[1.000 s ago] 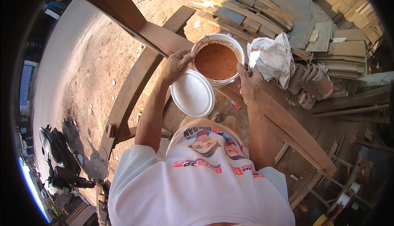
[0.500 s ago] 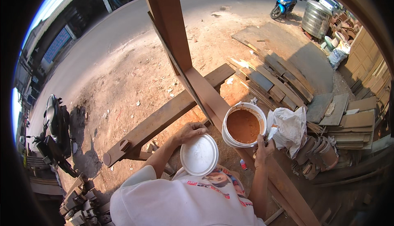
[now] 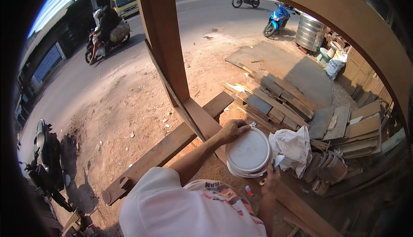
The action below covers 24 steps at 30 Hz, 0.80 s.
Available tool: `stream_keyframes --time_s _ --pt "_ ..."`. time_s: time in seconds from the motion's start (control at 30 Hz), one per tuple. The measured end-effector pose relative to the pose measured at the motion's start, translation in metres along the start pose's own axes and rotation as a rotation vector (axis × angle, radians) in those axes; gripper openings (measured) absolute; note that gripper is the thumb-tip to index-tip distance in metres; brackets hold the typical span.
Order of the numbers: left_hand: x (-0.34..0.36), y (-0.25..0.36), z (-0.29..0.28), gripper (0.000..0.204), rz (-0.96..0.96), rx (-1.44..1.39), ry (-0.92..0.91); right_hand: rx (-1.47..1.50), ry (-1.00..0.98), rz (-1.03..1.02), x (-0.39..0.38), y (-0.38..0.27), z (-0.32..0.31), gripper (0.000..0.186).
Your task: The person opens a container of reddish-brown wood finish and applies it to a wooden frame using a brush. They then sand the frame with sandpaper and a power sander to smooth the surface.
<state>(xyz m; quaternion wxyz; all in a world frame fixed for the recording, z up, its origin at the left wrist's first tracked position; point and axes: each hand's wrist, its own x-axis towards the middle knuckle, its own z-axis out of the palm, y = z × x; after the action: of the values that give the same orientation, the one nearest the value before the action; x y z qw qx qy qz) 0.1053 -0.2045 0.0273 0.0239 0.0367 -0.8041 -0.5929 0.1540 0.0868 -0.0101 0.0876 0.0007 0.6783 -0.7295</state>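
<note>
My left hand [image 3: 233, 130] grips the upper edge of a white round lid [image 3: 248, 150], which lies over the white bucket [image 3: 241, 170], hiding its contents. My right hand [image 3: 269, 181] is closed at the bucket's lower right, holding a scraper [image 3: 278, 158] with a pale blade; the handle is partly hidden by my fingers. The bucket is over a brown wooden beam [image 3: 198, 118] of a large frame. A crumpled white sack [image 3: 292, 144] lies just right of the bucket.
Boards [image 3: 275, 99] and sheets [image 3: 357, 129] are piled to the right. A dark motorbike [image 3: 45, 151] stands at left. Beyond the frame's upright [image 3: 165, 43] are a road with a rider [image 3: 103, 30], a yellow van [image 3: 124, 2], a blue scooter [image 3: 279, 20] and a steel tank [image 3: 309, 32].
My left hand has brought the lid right and up onto the bucket, covering the brown contents. The view has tilted up, showing more road and frame. A rider has appeared at left.
</note>
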Motion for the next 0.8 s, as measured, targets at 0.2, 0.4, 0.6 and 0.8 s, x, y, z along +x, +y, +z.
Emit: stream_keyframes --time_s 0.2,0.4,0.6,0.8 --pt "0.035 -0.015 0.025 0.035 0.112 0.179 -0.048 0.064 0.157 0.035 -0.015 0.008 0.009 0.05" --pt "0.031 -0.021 0.027 0.034 0.081 0.16 -0.095 -0.073 0.236 -0.115 -0.026 0.012 0.03 0.042" --pt "0.026 -0.01 0.035 0.03 0.262 0.206 -0.063 0.022 0.382 -0.153 -0.027 0.011 0.046 0.031" --pt "0.025 -0.011 0.026 0.031 0.177 0.22 -0.13 -0.08 0.456 -0.093 -0.03 0.007 0.046 0.032"
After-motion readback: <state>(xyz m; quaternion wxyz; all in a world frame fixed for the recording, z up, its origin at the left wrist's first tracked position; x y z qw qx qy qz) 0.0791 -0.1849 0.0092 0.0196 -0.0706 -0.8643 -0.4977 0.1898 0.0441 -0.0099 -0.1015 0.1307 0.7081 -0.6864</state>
